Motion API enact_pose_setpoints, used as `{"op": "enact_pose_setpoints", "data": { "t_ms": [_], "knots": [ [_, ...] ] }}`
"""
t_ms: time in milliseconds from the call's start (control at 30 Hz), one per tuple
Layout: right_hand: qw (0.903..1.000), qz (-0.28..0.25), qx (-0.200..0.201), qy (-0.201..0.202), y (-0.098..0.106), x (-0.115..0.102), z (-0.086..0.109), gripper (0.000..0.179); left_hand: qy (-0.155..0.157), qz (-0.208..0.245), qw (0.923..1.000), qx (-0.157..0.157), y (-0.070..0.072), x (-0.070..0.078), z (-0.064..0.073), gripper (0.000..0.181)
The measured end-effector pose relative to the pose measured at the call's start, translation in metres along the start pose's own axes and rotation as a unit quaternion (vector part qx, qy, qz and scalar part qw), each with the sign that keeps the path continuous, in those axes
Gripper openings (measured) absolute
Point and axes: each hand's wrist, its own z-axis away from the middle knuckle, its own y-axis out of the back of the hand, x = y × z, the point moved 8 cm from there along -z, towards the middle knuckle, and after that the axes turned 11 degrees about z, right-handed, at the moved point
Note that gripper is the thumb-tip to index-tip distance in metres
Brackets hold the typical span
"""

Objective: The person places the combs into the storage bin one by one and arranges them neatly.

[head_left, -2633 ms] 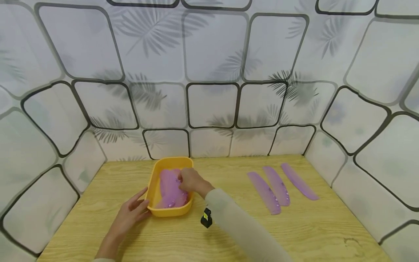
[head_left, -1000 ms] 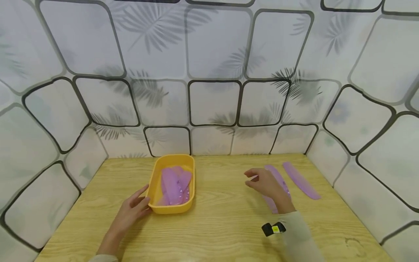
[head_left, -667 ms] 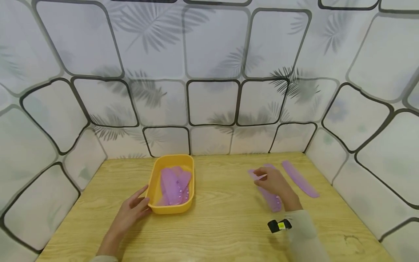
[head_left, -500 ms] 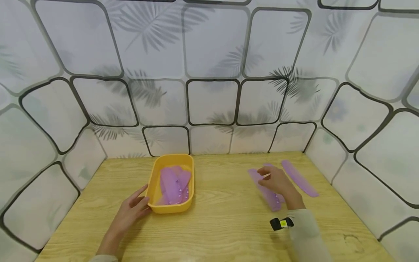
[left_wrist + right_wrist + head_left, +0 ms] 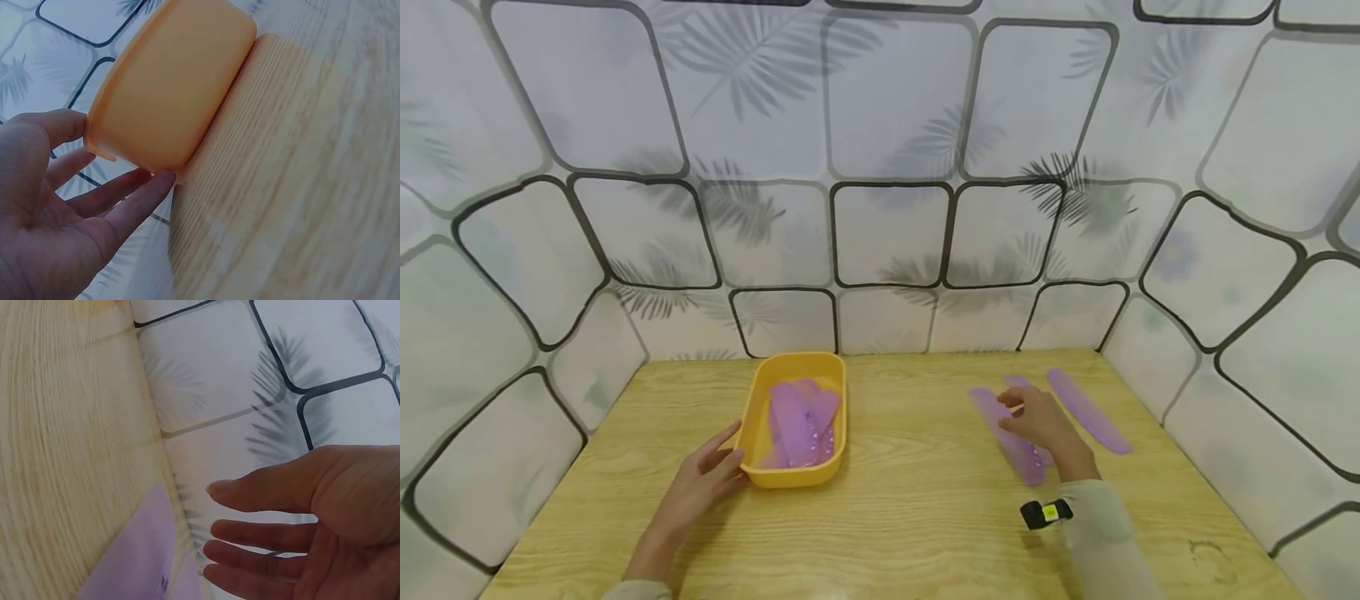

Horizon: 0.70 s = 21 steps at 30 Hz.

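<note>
A yellow plastic tub (image 5: 792, 478) stands on the left of the table, holding several translucent purple combs (image 5: 795, 425) in an overlapping heap. My left hand (image 5: 703, 479) touches the tub's near left side from outside; in the left wrist view its fingertips rest against the tub wall (image 5: 169, 87). Over on the right, my right hand (image 5: 1041, 421) hovers with loosely bent fingers above two purple combs, covering part of the farther one. The nearer comb (image 5: 1011, 442) is mostly visible. In the right wrist view, nothing is between the right hand's (image 5: 300, 537) thumb and fingers, and a comb (image 5: 140, 550) lies below.
A third comb (image 5: 1090, 412) lies farther right on the wooden table (image 5: 895, 517). Patterned white walls (image 5: 887, 242) enclose the table's back and sides. A dark wrist camera (image 5: 1045, 512) sits by the right sleeve.
My right hand has left the tub and moved right to the combs on the table, sliding slightly farther right in the last second. The left hand has stayed at the tub.
</note>
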Motion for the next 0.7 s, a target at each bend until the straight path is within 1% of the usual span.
{"op": "enact_pose_setpoints", "data": {
  "t_ms": [333,533,700],
  "knots": [
    [0.9991,0.031,-0.016,-0.025,-0.002,0.013,-0.002,0.042,-0.001,0.001,1.0,0.0,-0.001,-0.001,-0.002,0.063],
    [0.9984,0.032,-0.023,-0.041,-0.007,0.025,-0.002,0.045,-0.004,0.005,1.0,0.0,-0.001,-0.001,-0.003,0.062],
    [0.9976,0.026,-0.031,-0.057,-0.009,0.03,-0.003,0.048,-0.007,0.005,1.0,0.002,-0.001,0.0,-0.002,0.062]
  ]
}}
